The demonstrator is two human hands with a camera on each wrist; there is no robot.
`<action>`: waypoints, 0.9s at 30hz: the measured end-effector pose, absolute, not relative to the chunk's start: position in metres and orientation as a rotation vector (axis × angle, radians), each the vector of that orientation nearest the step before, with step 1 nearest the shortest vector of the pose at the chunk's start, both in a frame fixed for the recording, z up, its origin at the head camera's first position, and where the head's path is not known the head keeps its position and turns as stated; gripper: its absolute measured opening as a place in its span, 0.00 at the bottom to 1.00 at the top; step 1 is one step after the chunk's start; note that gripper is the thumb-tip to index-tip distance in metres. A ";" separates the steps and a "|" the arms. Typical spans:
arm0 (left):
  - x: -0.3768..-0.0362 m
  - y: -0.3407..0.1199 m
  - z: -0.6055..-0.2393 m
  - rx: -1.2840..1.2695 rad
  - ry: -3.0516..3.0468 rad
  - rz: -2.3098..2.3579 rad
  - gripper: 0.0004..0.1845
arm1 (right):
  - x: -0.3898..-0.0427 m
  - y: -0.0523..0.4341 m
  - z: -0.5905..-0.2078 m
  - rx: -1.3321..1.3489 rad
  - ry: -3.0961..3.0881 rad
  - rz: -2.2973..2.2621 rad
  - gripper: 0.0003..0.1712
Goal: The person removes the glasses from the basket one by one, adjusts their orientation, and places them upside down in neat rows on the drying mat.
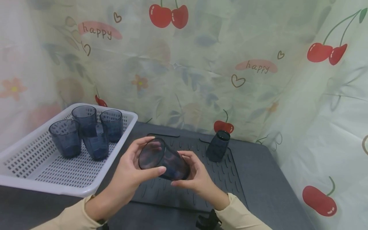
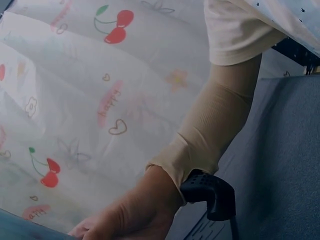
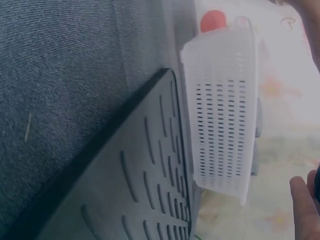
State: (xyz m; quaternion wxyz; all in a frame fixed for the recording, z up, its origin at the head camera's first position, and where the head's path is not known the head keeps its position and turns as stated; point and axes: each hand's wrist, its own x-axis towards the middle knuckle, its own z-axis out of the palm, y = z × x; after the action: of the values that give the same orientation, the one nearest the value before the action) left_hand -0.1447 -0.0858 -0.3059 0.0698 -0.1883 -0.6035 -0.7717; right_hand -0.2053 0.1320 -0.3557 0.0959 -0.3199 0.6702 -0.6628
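Observation:
Both hands hold one dark blue see-through tumbler (image 1: 162,159) on its side, above a black ribbed mat (image 1: 224,179). My left hand (image 1: 135,161) grips the rim end, thumb under and fingers over. At the base end my right hand (image 1: 193,172) curls round the tumbler. The tumbler's open mouth faces left and towards me. A second dark tumbler (image 1: 218,145) stands upside down at the mat's far side. In the left wrist view only the right forearm (image 2: 210,130) in a beige sleeve shows. The right wrist view shows the mat (image 3: 135,190) and one fingertip (image 3: 301,207).
A white perforated basket (image 1: 31,166) sits at the left on the dark grey table (image 1: 258,179), with several upright dark tumblers (image 1: 65,137) inside. The basket (image 3: 225,110) borders the mat's left edge. A cherry-print curtain (image 1: 201,64) closes the back and right.

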 end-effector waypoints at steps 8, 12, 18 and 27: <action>-0.147 -0.091 -0.307 -0.652 -1.884 -2.273 0.39 | -0.207 0.140 -0.348 -0.972 2.036 -1.941 0.46; -0.148 -0.097 -0.307 -0.608 -2.045 -2.184 0.38 | -0.207 0.146 -0.345 -0.988 2.126 -1.906 0.44; -0.149 -0.104 -0.310 -0.560 -2.209 -2.079 0.39 | -0.209 0.154 -0.341 -1.066 2.173 -1.943 0.41; -0.153 -0.106 -0.322 -0.579 -2.322 -2.034 0.40 | -0.206 0.160 -0.330 -1.006 1.999 -2.093 0.39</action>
State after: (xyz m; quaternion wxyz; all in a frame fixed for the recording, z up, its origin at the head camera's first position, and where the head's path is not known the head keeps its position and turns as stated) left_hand -0.1535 -0.1058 -0.3217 0.0003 -0.1843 -0.7393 -0.6476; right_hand -0.2064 0.1598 -0.3303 0.0389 -0.3281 0.6519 -0.6825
